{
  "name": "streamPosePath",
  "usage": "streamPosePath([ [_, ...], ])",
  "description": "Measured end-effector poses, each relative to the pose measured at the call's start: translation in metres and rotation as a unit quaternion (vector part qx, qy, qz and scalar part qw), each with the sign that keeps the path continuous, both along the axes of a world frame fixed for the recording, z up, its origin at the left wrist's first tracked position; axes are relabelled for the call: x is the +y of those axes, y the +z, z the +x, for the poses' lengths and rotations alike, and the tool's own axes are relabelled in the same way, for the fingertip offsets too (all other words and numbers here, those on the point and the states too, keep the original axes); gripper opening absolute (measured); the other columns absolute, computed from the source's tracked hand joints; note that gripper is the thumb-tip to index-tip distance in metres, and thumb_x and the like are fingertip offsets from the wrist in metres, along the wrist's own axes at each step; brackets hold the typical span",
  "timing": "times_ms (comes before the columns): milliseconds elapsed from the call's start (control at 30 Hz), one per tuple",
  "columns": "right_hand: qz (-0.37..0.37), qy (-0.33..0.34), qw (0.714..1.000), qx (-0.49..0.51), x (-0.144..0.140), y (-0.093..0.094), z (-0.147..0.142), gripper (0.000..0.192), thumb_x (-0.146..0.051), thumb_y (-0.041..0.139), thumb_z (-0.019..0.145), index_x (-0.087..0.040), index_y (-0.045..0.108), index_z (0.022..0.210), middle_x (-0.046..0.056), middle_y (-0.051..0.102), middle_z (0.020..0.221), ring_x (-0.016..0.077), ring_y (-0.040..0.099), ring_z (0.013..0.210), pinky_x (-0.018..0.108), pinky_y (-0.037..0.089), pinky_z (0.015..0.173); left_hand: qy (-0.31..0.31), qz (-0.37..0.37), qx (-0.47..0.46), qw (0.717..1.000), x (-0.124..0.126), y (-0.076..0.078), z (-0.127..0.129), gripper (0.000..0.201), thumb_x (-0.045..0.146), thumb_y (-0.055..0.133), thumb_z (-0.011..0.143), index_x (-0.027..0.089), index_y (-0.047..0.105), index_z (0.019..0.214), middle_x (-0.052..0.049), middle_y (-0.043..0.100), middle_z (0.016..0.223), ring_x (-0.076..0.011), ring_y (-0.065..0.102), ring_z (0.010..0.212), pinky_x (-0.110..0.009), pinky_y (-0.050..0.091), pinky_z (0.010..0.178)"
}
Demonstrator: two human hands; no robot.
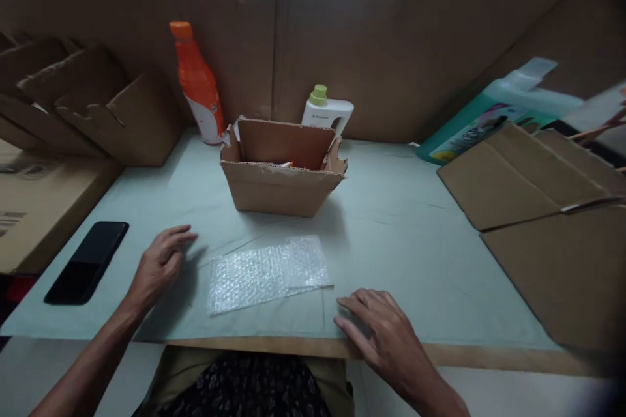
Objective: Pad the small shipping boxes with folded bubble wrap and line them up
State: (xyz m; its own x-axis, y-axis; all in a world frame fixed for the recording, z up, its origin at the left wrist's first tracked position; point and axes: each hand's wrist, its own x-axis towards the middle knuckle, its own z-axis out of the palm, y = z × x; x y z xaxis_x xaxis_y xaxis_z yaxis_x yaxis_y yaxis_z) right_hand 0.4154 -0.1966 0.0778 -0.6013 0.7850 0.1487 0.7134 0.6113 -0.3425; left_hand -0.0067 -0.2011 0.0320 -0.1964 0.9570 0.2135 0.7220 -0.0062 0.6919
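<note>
A sheet of bubble wrap [254, 275], doubled over at its right end, lies flat on the pale green table cover between my hands. My left hand [161, 260] hovers beside its left end, fingers stretched loosely and holding nothing. Near its lower right corner is my right hand [379, 326], fingers extended, thumb apart, also without anything in it. Behind the wrap stands a small open cardboard box [283, 189]; something with a bit of red and white shows inside, too hidden to name.
A black phone [88, 262] lies at the left. Behind stand an orange bottle [198, 81] and a white bottle [327, 111] with a green cap. At right, a teal jug [484, 114] leans behind a cardboard box [548, 228]. More cardboard boxes [132, 117] line the left.
</note>
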Motion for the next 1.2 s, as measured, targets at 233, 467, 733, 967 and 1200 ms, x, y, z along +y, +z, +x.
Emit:
streamPosePath([
  [233, -0.002, 0.101, 0.994, 0.052, 0.009, -0.017, -0.115, 0.029, -0.009, 0.054, 0.091, -0.02, 0.066, 0.114, 0.009, 0.069, 0.117, 0.0236, 0.06, 0.108, 0.039, 0.049, 0.093, -0.182, 0.046, 0.048, 0.981, -0.025, -0.005, 0.083, 0.028, 0.011, 0.047, 0.089, 0.021, 0.07, 0.103, -0.007, 0.071, 0.103, -0.0217, 0.065, 0.097, -0.036, 0.054, 0.086],
  [467, 0.065, -0.002, 0.998, -0.024, 0.043, -0.062, -0.066, 0.027, -0.02, 0.053, 0.096, -0.021, 0.069, 0.119, 0.013, 0.064, 0.135, 0.0308, 0.053, 0.128, 0.053, 0.042, 0.104, -0.19, 0.018, 0.103, 0.976, -0.027, -0.033, 0.098, 0.031, 0.004, 0.047, 0.084, 0.018, 0.068, 0.101, -0.01, 0.07, 0.102, -0.025, 0.06, 0.095, -0.04, 0.052, 0.081],
  [733, 0.073, -0.269, 0.96, -0.02, 0.063, -0.059, 0.009, 0.045, -0.039, 0.048, 0.095, -0.014, 0.061, 0.131, 0.02, 0.06, 0.137, 0.0351, 0.061, 0.116, 0.051, 0.049, 0.089, -0.012, 0.006, 0.22, 0.976, -0.036, -0.025, 0.072, 0.042, 0.038, 0.056, 0.09, 0.016, 0.06, 0.126, -0.016, 0.062, 0.118, -0.0332, 0.057, 0.105, -0.047, 0.048, 0.086],
  [967, 0.003, -0.242, 0.968, 0.069, 0.07, -0.07, 0.003, 0.038, -0.033, 0.05, 0.091, -0.019, 0.064, 0.123, 0.007, 0.072, 0.087, 0.0254, 0.066, 0.085, 0.043, 0.049, 0.083, -0.001, -0.054, 0.227, 0.972, -0.033, -0.029, 0.061, 0.018, 0.028, 0.05, 0.088, 0.02, 0.067, 0.088, -0.01, 0.067, 0.101, -0.0284, 0.059, 0.092, -0.042, 0.048, 0.08],
  [1200, -0.005, -0.209, 0.972, 0.109, 0.089, -0.046, 0.01, 0.049, -0.047, 0.06, 0.088, -0.021, 0.058, 0.13, 0.014, 0.064, 0.132, 0.0329, 0.061, 0.119, 0.051, 0.048, 0.097, -0.004, -0.016, 0.144, 0.99, 0.021, -0.003, 0.04, 0.065, 0.049, 0.063, 0.083, 0.018, 0.051, 0.139, -0.018, 0.053, 0.142, -0.0384, 0.05, 0.127, -0.055, 0.045, 0.1],
])
